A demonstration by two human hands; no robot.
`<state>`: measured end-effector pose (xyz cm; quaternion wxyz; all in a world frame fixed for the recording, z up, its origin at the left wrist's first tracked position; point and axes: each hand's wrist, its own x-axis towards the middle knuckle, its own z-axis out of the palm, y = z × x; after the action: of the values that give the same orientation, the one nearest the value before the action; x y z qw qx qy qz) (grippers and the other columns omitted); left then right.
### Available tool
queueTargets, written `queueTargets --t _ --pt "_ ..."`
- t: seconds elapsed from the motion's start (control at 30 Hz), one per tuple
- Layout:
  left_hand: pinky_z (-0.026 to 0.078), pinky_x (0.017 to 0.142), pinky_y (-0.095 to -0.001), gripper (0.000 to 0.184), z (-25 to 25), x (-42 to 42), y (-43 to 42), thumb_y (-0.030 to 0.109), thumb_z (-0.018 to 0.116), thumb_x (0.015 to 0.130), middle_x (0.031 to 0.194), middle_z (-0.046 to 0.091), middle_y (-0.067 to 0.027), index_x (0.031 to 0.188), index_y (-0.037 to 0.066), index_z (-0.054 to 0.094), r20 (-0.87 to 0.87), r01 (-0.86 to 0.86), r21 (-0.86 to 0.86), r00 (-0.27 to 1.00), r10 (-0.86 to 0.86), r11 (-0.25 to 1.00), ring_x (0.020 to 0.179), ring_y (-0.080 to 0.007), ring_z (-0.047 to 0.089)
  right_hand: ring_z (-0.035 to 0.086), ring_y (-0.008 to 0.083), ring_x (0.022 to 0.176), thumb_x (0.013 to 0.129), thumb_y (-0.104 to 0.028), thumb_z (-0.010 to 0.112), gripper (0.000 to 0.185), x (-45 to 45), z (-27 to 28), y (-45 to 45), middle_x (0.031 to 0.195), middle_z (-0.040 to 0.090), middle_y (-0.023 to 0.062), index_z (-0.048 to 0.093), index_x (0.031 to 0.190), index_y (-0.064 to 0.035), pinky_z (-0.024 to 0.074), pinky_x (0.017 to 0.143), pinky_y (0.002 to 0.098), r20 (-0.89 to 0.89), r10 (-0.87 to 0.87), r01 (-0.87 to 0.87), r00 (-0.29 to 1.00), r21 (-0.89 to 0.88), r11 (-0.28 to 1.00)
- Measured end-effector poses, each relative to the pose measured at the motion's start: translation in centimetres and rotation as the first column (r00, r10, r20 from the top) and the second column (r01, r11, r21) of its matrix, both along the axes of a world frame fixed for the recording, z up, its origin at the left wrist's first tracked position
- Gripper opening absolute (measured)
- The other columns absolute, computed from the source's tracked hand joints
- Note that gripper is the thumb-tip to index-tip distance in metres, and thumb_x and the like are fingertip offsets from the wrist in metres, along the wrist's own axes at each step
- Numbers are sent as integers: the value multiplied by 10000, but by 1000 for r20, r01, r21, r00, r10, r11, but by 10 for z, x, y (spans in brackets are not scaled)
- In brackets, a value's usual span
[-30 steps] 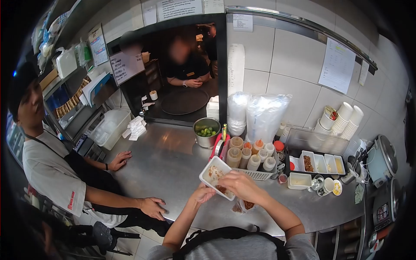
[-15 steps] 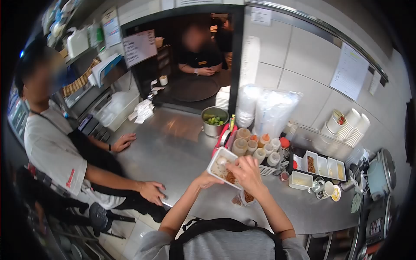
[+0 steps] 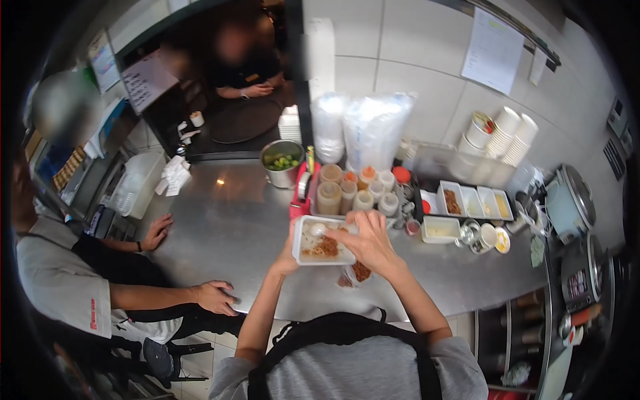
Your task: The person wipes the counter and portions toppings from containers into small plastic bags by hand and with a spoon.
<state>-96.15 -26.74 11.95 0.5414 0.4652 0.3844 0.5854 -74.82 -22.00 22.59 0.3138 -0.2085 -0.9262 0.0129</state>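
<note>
My left hand (image 3: 286,252) grips the left side of a white rectangular container (image 3: 299,256), holding it tilted above the steel counter. Reddish-brown crumbly food (image 3: 323,248) lies in the container, with bits stuck to its walls. Reaching over the right rim, my right hand (image 3: 369,239) is closed on a pale spoon (image 3: 317,229), whose bowl shows inside the container; its handle is mostly hidden by my fingers. Just below the container, a clear bag (image 3: 346,279) with similar reddish-brown food (image 3: 361,271) rests on the counter, partly covered by my right hand.
Squeeze bottles (image 3: 363,200) stand beyond the container, beside a red tape dispenser (image 3: 301,195) and a metal pot of green limes (image 3: 281,160). Topping trays (image 3: 441,229) and paper cups (image 3: 505,133) are at right. A co-worker's hand (image 3: 215,297) rests on the counter edge (image 3: 253,308).
The view has swung to the right and down. The container has turned more level across, both hands still on it and the spoon, with the spoon still inside.
</note>
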Motion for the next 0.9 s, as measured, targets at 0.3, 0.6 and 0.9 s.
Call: queueTargets --t 0.3,0.6,0.9 --pt "348 981 -302 904 -9 13 7 13 788 582 1207 386 -62 1282 111 224 -271 -107 172 951 151 979 1150 -174 413 421 222 904 717 -128 652 332 20 -30 -9 905 444 45 681 1028 -241 293 794 359 -97 -128 124 987 -45 991" --pt "355 962 -299 910 2 26 1 -12 796 553 1173 407 -59 1263 117 242 -363 -176 268 892 269 947 1116 -174 433 429 212 872 710 -94 642 338 42 -49 -16 881 453 24 678 1018 -228 284 790 364 -123 -300 309 946 58 949" --pt "366 951 -299 891 -4 42 -4 -19 796 546 1183 388 -70 1245 110 259 -291 -157 278 926 239 948 1113 -181 435 422 199 831 750 -89 621 305 39 -62 -23 819 444 18 680 1026 -204 279 764 363 -230 -393 358 890 -179 916"
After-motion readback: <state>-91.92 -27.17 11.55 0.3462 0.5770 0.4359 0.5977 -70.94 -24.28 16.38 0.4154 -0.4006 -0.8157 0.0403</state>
